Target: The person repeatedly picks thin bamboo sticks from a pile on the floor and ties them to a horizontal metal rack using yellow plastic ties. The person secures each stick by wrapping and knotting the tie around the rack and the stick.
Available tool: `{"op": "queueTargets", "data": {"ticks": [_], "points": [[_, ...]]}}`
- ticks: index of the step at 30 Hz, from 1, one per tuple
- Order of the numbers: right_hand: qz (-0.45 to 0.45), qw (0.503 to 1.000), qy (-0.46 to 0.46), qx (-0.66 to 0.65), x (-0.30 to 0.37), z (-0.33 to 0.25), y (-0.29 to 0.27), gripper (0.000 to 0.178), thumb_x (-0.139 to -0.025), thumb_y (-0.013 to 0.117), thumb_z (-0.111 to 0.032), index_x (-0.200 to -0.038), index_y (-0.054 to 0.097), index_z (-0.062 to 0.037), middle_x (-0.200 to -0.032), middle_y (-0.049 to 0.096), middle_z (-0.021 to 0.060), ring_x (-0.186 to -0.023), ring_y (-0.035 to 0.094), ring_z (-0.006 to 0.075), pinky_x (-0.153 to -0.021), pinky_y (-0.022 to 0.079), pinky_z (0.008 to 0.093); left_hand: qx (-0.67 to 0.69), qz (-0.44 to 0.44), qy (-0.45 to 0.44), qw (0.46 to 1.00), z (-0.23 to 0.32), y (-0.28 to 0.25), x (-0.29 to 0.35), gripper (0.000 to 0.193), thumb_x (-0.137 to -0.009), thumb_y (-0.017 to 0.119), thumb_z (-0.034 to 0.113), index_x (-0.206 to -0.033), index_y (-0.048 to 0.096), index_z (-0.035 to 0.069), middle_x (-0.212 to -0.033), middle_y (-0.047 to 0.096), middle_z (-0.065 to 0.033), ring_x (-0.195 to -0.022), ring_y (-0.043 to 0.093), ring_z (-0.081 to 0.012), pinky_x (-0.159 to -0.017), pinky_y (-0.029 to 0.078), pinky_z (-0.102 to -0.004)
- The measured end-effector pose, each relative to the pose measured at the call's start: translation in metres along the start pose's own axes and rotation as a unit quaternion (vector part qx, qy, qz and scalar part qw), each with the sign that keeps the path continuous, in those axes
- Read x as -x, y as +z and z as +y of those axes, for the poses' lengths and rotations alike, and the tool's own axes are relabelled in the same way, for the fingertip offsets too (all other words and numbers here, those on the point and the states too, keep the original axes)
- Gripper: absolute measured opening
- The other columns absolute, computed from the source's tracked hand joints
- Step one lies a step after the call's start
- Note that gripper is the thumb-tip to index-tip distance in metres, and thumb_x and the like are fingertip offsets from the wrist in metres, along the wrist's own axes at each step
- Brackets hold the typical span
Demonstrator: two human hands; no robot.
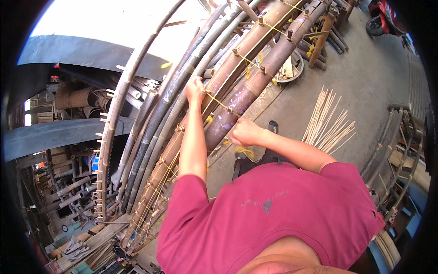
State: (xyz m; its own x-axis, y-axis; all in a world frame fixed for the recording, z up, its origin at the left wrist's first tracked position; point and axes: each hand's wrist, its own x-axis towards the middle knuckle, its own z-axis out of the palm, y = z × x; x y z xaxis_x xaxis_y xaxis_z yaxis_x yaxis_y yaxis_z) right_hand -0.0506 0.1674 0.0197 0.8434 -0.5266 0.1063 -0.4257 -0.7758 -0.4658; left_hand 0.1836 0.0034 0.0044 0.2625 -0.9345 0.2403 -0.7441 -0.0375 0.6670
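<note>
Cord (218, 101), thin and yellow, crosses two bamboo poles between the person's hands, slanting from upper left to lower right. The slimmer brown pole (250, 44) lies on the left and the thick purplish pole (259, 82) beside it on the right; both run from the upper right toward the lower left, so the cord's line cuts across their long axes. Short dark pegs (263, 69) stand along them, with more yellow strands strung between pegs farther up.

The left hand (195, 89) is out at the far end of this stretch, past the outer side of the slimmer pole, its arm almost straight. The right hand (247, 133) is nearer the body, just beside the near side of the thick pole, its elbow bent outward. The cord thus lies to the right of the left hand and up and left of the right one. Both hands are curled into fists; whether either grips the cord's ends cannot be told, as the fingers hide what is inside. Pale thin sticks (326, 121) lie fanned on the floor, well apart from both hands.
</note>
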Motion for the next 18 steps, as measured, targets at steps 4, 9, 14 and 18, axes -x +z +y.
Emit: {"op": "queueTargets", "data": {"ticks": [4,9,14,18], "points": [[0.029,0.998,0.043,-0.041,-0.005,-0.048,0.003,0.019,-0.079,0.065,-0.024,-0.087,0.065,-0.0057,-0.091,0.069,0.0137,-0.085,0.066,0.0292,-0.077,0.049,0.0431,0.000,-0.140,-0.031,0.990,0.011,-0.027,0.002,0.034,-0.096,0.052,0.028,-0.111,0.066,0.001,-0.090,0.071,-0.0186,-0.087,0.069,-0.0318,-0.079,0.050,-0.0392],[-0.101,0.708,0.240,-0.656,-0.010,-0.107,0.075,0.029,-0.095,0.058,-0.035,-0.107,0.063,-0.0086,-0.095,0.068,0.0063,-0.092,0.065,0.0186,-0.087,0.049,0.0323,-0.165,-0.016,-0.050,0.985,0.010,-0.136,0.108,0.029,-0.095,0.050,0.021,-0.108,0.066,0.001,-0.093,0.069,-0.0253,-0.094,0.067,-0.0391,-0.083,0.052,-0.0443],[0.481,0.363,0.224,-0.766,-0.099,-0.155,0.059,0.022,-0.097,0.046,-0.021,-0.089,0.060,-0.0066,-0.082,0.064,0.0039,-0.080,0.060,0.0126,-0.075,0.048,0.0280,-0.094,-0.151,-0.055,0.983,-0.043,-0.149,0.194,0.038,-0.089,0.064,0.033,-0.116,0.058,0.008,-0.115,0.066,-0.0191,-0.110,0.062,-0.0365,-0.094,0.033,-0.0582],[0.263,0.751,0.030,-0.605,-0.192,-0.198,-0.016,0.032,-0.097,0.046,-0.029,-0.076,0.062,-0.0097,-0.076,0.062,0.0052,-0.074,0.060,0.0219,-0.073,0.048,0.0370,0.016,-0.054,0.034,0.998,-0.053,-0.135,0.202,0.025,-0.094,0.060,0.026,-0.104,0.061,0.003,-0.094,0.066,-0.0162,-0.087,0.062,-0.0341,-0.084,0.046,-0.0440]]}}
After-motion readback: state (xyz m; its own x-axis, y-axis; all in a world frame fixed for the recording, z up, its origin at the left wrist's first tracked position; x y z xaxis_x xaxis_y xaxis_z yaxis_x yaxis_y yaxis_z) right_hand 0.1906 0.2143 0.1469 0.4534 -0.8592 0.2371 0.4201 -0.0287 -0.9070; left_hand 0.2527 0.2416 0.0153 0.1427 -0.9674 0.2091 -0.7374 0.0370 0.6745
